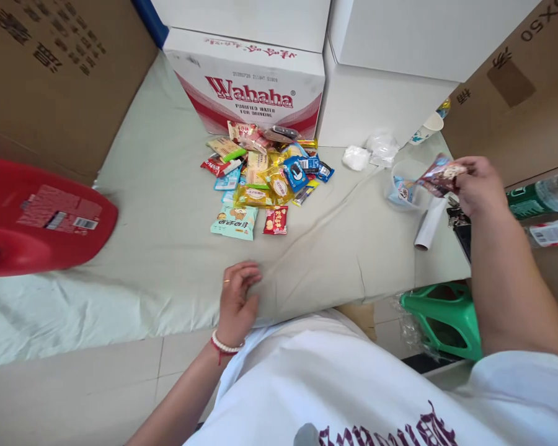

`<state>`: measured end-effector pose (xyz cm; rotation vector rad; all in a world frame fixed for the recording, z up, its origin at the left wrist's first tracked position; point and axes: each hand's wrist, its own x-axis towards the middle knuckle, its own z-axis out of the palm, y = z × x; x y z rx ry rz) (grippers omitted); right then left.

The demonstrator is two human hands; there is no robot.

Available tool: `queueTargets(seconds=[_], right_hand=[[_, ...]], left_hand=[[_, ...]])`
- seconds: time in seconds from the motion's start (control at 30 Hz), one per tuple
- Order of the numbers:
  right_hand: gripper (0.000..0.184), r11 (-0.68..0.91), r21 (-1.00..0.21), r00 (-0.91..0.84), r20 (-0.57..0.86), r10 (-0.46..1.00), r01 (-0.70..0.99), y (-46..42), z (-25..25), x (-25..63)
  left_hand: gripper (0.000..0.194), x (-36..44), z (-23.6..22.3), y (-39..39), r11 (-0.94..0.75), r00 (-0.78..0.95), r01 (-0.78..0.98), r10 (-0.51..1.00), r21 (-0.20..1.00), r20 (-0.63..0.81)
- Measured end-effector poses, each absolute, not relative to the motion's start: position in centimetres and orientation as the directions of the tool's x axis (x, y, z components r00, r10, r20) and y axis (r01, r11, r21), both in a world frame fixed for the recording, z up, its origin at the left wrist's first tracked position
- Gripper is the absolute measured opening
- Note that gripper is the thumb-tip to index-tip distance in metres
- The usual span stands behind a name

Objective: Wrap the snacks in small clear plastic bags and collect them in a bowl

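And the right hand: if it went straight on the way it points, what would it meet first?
Probably the tub, just ahead of the right hand, with the held packet arriving first. Height is unclear from this view, so it might pass over the rim instead.

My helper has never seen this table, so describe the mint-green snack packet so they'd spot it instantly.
Find the Wahaha box at the back of the table. In front is a heap of snacks. At its near edge, the mint-green packet is wider than the small red packet on its right.
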<state>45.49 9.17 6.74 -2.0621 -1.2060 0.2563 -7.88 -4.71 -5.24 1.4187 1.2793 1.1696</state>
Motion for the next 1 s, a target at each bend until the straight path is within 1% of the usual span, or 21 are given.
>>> queueTargets(seconds=[0.03, 0.07, 0.1, 0.13, 0.17, 0.27, 0.33, 0.37, 0.43, 0.47, 0.5, 0.53, 0.6, 0.67, 0.7, 0.77, 0.83, 0.93, 1.0], right_hand=[[0.055, -0.416, -0.576, 0.507, -0.005, 0.862, 0.703, 10.2, 6.7, 46.5], [0.056, -0.492, -0.480, 0.464, -0.186, 0.866, 0.727, 11.1, 6.4, 47.0], [0.055, -0.525, -0.389, 0.423, -0.319, 0.848, 0.757, 11.8, 5.9, 47.2], [0.052, -0.518, -0.299, 0.393, -0.388, 0.834, 0.802, 12.4, 5.4, 47.0], [0.047, -0.495, -0.232, 0.379, -0.408, 0.831, 0.837, 12.9, 4.8, 46.7], [0.027, -0.445, -0.125, 0.378, -0.357, 0.854, 0.887, 13.6, 3.6, 45.5], [0.016, -0.360, -0.019, 0.341, -0.276, 0.899, 0.933, 13.4, 3.2, 44.9], [0.014, -0.301, 0.043, 0.303, -0.217, 0.928, 0.953, 13.2, 3.2, 44.7], [0.017, -0.195, 0.160, 0.214, -0.116, 0.970, 0.968, 12.5, 3.4, 44.4], [0.020, -0.175, 0.201, 0.196, -0.088, 0.977, 0.964, 12.3, 3.8, 44.2], [0.023, -0.189, 0.222, 0.210, -0.074, 0.975, 0.957, 12.3, 4.3, 44.1], [0.027, -0.221, 0.233, 0.239, -0.055, 0.969, 0.947, 12.4, 4.8, 43.9], [0.037, -0.290, 0.224, 0.290, 0.035, 0.956, 0.930, 13.6, 6.1, 43.1], [0.042, -0.295, 0.152, 0.276, 0.133, 0.952, 0.943, 15.9, 7.0, 41.6], [0.041, -0.267, 0.103, 0.251, 0.143, 0.957, 0.958, 17.3, 7.1, 40.6], [0.032, -0.191, 0.015, 0.189, 0.069, 0.979, 0.981, 20.4, 6.4, 38.1], [0.025, -0.162, -0.038, 0.160, -0.032, 0.987, 0.986, 23.1, 4.6, 35.5], [0.023, -0.214, -0.088, 0.204, -0.103, 0.973, 0.973, 25.6, 1.2, 33.0], [0.017, -0.247, -0.099, 0.234, -0.124, 0.964, 0.964, 26.2, -0.4, 32.4]], left_hand=[[0.040, -8.6, -5.6, -4.9, -0.062, -0.024, 0.203, 0.997, 0.977, 0.068], [0.036, -9.2, -5.8, -5.0, -0.040, -0.062, 0.228, 0.997, 0.973, 0.055], [0.033, -9.7, -6.0, -5.1, -0.025, -0.088, 0.252, 0.995, 0.967, 0.049], [0.031, -10.1, -6.0, -5.2, -0.015, -0.103, 0.275, 0.994, 0.961, 0.045], [0.030, -10.4, -6.0, -5.3, -0.009, -0.113, 0.297, 0.993, 0.955, 0.044], [0.028, -10.9, -5.9, -5.5, -0.007, -0.136, 0.355, 0.989, 0.935, 0.059], [0.027, -11.1, -6.1, -5.5, -0.016, -0.138, 0.383, 0.988, 0.924, 0.074], [0.028, -11.1, -6.2, -5.6, -0.022, -0.136, 0.399, 0.987, 0.917, 0.083], [0.029, -11.2, -6.6, -5.8, -0.037, -0.128, 0.439, 0.986, 0.898, 0.103], [0.029, -11.2, -6.8, -6.0, -0.045, -0.126, 0.456, 0.985, 0.889, 0.115], [0.028, -11.2, -7.0, -6.1, -0.055, -0.127, 0.464, 0.984, 0.884, 0.128], [0.026, -11.2, -7.2, -6.3, -0.064, -0.132, 0.460, 0.981, 0.885, 0.140], [0.023, -11.2, -7.3, -6.5, -0.084, -0.145, 0.425, 0.976, 0.901, 0.160], [0.019, -11.1, -7.2, -6.6, -0.111, -0.152, 0.413, 0.970, 0.904, 0.189], [0.017, -11.1, -7.0, -6.6, -0.126, -0.146, 0.433, 0.967, 0.892, 0.208], [0.016, -11.1, -6.7, -6.6, -0.159, -0.119, 0.502, 0.961, 0.850, 0.250], [0.017, -11.0, -6.4, -6.5, -0.183, -0.088, 0.553, 0.957, 0.813, 0.276], [0.018, -11.0, -6.2, -6.5, -0.182, -0.081, 0.574, 0.958, 0.798, 0.276], [0.019, -11.0, -6.2, -6.5, -0.168, -0.085, 0.575, 0.961, 0.801, 0.263]])
